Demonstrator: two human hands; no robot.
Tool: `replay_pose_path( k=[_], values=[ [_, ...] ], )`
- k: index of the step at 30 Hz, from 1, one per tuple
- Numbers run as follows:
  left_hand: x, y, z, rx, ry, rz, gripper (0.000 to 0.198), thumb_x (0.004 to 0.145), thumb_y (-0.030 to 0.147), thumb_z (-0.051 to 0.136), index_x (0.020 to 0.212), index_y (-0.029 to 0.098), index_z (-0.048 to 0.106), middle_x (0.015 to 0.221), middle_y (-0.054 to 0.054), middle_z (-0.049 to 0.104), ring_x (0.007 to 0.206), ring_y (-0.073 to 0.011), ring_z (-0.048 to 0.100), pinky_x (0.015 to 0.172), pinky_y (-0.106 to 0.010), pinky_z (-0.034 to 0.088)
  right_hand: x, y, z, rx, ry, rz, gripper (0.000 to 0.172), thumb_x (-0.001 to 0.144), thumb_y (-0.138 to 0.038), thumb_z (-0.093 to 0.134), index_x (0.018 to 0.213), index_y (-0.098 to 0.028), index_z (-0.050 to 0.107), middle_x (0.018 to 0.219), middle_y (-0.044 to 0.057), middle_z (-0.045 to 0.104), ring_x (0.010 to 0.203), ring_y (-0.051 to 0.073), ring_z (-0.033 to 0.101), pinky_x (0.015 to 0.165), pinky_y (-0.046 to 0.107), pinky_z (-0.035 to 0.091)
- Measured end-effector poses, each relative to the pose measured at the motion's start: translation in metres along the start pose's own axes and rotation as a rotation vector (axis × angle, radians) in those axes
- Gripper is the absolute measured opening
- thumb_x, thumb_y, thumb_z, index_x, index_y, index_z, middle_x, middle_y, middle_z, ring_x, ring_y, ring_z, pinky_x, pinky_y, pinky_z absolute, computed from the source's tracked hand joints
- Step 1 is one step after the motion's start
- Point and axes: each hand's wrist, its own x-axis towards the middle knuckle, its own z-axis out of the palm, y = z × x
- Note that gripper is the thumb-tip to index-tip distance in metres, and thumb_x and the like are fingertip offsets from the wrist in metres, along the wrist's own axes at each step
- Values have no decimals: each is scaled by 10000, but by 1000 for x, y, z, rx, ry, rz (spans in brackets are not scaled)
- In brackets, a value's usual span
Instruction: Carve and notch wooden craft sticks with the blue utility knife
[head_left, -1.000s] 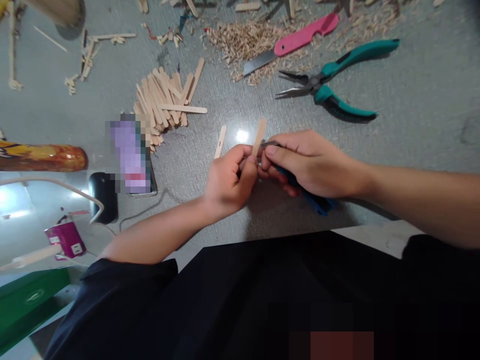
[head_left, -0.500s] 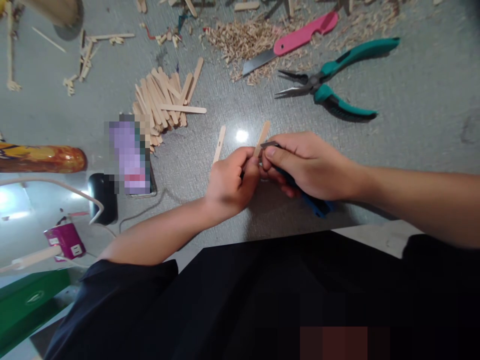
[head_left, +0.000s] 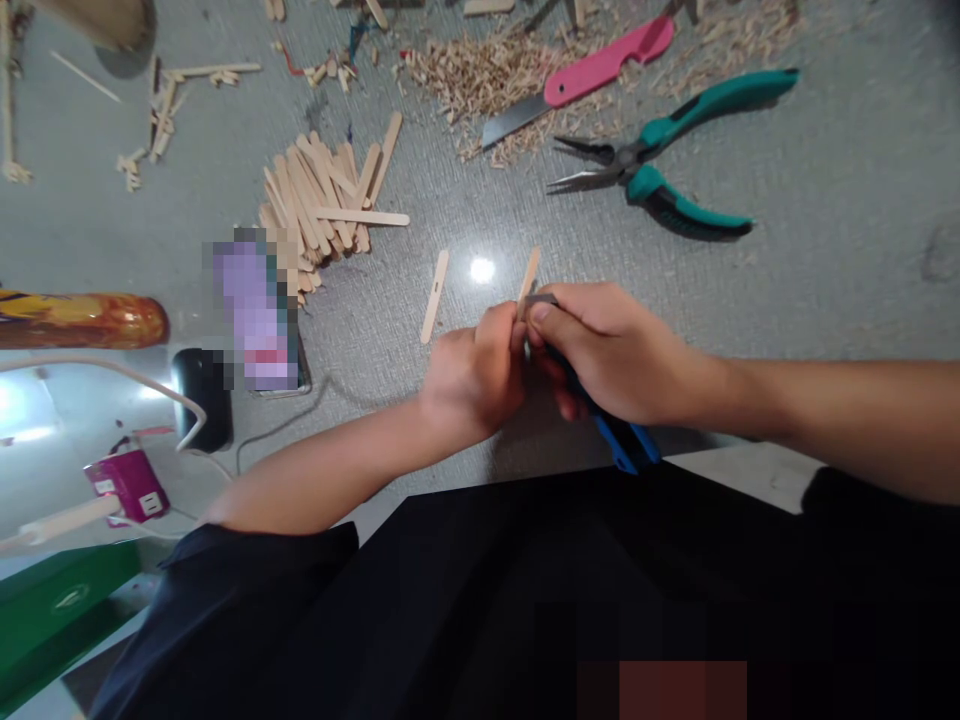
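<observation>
Between the fingers of my left hand (head_left: 476, 375) is a wooden craft stick (head_left: 531, 268), its rounded end pointing away from me. My right hand (head_left: 626, 345) is closed around a blue utility knife (head_left: 628, 445). The knife's short blade lies against the stick, close to my left fingertips; the exact point of contact is partly hidden by my fingers. On the table just beyond my left hand lies another craft stick (head_left: 435, 297) with a small slot in its middle.
A pile of craft sticks (head_left: 315, 200) lies left, beside a phone (head_left: 259, 315). Farther back are wood shavings (head_left: 480, 75), a pink-handled knife (head_left: 607, 62) and open teal-handled pliers (head_left: 637, 160). A purple adapter (head_left: 129, 487) and cables are at far left.
Both hands have come slightly toward me with the stick and utility knife. The slotted stick on the table now shows in full. My left fingers have curled further around.
</observation>
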Motion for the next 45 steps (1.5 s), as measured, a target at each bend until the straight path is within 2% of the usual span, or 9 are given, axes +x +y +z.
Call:
replay_pose_path(
  k=[6,12,16,19,25,33,36,41,45],
  values=[
    [0,-1,2,89,-65,22,470,1252,552,416,1151,263,773,781,-85,830,604,-267,767,547,-380,499,0,3,-3,21,-57,93,509,1237,-415,567,752,-266,527,551,-16,593,382,158,627,377,273,451],
    [0,-7,9,-22,51,124,229,1178,407,554,1028,274,665,641,-6,688,450,-193,564,512,-347,258,0,-7,-9,10,-131,145,567,1255,-313,527,692,-255,532,518,-3,585,393,134,623,407,236,456],
    [1,-8,7,-33,50,127,142,1118,295,583,978,282,606,631,13,629,461,-179,513,536,-362,216,4,-12,-11,20,-165,180,590,1253,-248,500,663,-250,516,521,-14,561,370,139,628,389,246,458],
    [2,-6,2,-107,68,147,211,1159,353,554,961,291,590,625,13,616,456,-179,486,513,-369,245,9,-13,-15,59,-199,168,551,1242,-218,509,691,-244,521,540,-39,540,353,135,622,362,243,439],
    [6,0,-10,-370,7,60,373,1265,473,510,953,285,591,729,9,734,557,-157,623,547,-325,429,14,-13,-29,155,-337,106,481,1239,-361,646,779,-237,580,595,-46,582,373,140,623,348,243,411],
    [8,-3,-10,-602,-36,28,475,1251,591,604,927,248,662,742,3,773,611,-135,679,597,-291,519,17,-10,-33,189,-406,63,468,1199,-507,754,838,-230,645,602,-35,628,385,124,575,369,239,428],
    [10,-3,-9,-645,0,42,466,1211,613,694,929,242,694,800,-15,817,659,-139,727,610,-282,542,17,-9,-32,170,-391,54,424,1200,-475,753,863,-236,654,587,-40,637,386,134,597,372,240,432],
    [13,-2,-5,-726,-5,-73,505,1172,726,702,1011,250,654,754,0,817,535,-121,683,514,-257,511,14,-7,-28,184,-305,26,406,1221,-413,715,861,-229,673,600,-47,648,419,130,638,396,236,458],
    [10,-3,0,-751,38,-101,492,1163,734,717,1086,260,611,702,40,795,515,-115,686,509,-236,507,11,-7,-22,193,-215,27,403,1219,-407,726,863,-227,670,616,-52,649,427,124,637,398,239,477]
  ],
)
